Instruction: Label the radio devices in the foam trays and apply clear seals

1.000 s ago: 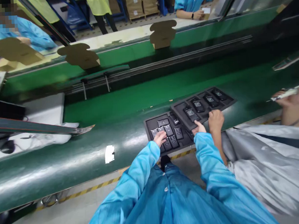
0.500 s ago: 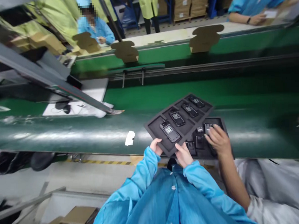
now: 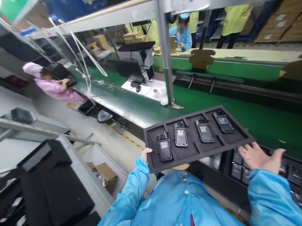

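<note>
A black foam tray (image 3: 188,159) is held out in front of my body, tilted a little. Several handheld radios (image 3: 180,136) with white labels lie spaced out in its recesses. My left hand (image 3: 145,155) grips the tray's left edge, thumb on top and the other fingers hidden beneath. At the right corner, my right hand (image 3: 261,158) is open, its palm up and its thumb spread wide. Its fingertips are at the tray's edge; whether they bear its weight I cannot tell. Under my right hand sits another black tray (image 3: 228,166) with dark parts in its slots.
Black foam trays (image 3: 54,187) are piled at lower left, near a cardboard box (image 3: 107,173). The green workbench (image 3: 120,102) carries a monitor (image 3: 130,70) and a mouse (image 3: 138,89). A metal post (image 3: 166,59) rises from it. A person in pink (image 3: 57,87) sits at far left.
My view has swung left, and the tray has come with it, turning more level. My right hand has gone from gripping the near edge to lying open at the right corner.
</note>
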Available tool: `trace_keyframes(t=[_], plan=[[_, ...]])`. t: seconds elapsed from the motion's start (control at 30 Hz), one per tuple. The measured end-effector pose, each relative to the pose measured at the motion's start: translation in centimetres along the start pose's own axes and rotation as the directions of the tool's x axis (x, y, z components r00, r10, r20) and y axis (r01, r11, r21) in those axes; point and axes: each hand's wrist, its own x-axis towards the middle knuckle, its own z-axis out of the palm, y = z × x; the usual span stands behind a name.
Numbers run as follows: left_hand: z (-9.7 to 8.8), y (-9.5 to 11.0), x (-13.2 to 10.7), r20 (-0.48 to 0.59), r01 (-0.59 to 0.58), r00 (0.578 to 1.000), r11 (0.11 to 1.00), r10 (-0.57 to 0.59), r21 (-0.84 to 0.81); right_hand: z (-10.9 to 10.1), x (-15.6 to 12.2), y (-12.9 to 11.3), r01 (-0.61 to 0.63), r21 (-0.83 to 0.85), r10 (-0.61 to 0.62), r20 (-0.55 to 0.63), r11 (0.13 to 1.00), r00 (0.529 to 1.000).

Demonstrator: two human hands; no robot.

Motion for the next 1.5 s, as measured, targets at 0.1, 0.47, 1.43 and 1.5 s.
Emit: trace_keyframes(t=[0.1,0.47,1.43,1.5], plan=[[-7.6,3.0,-1.3,-0.041,0.023,0.999,0.999,-0.024,-0.026,5.5,-1.6,1.3,-0.121,-0.179,0.133,0.058,0.976,0.989],[-27.5,7.9,-6.5,-0.187,0.022,0.98,0.973,-0.066,-0.23,22.3,1.7,14.2,-0.501,-0.645,0.554,-0.14,0.578,0.82],[-57.0,29.5,2.5,-0.761,-0.424,0.622,0.896,0.183,-0.132,69.9,12.0,40.5,-0.422,-0.686,0.724,0.224,0.592,0.652],[-60.0,32.7,3.3,-0.747,-0.429,0.633,0.895,0.203,-0.12,72.6,11.8,42.5,-0.46,-0.668,0.733,0.195,0.586,0.651]])
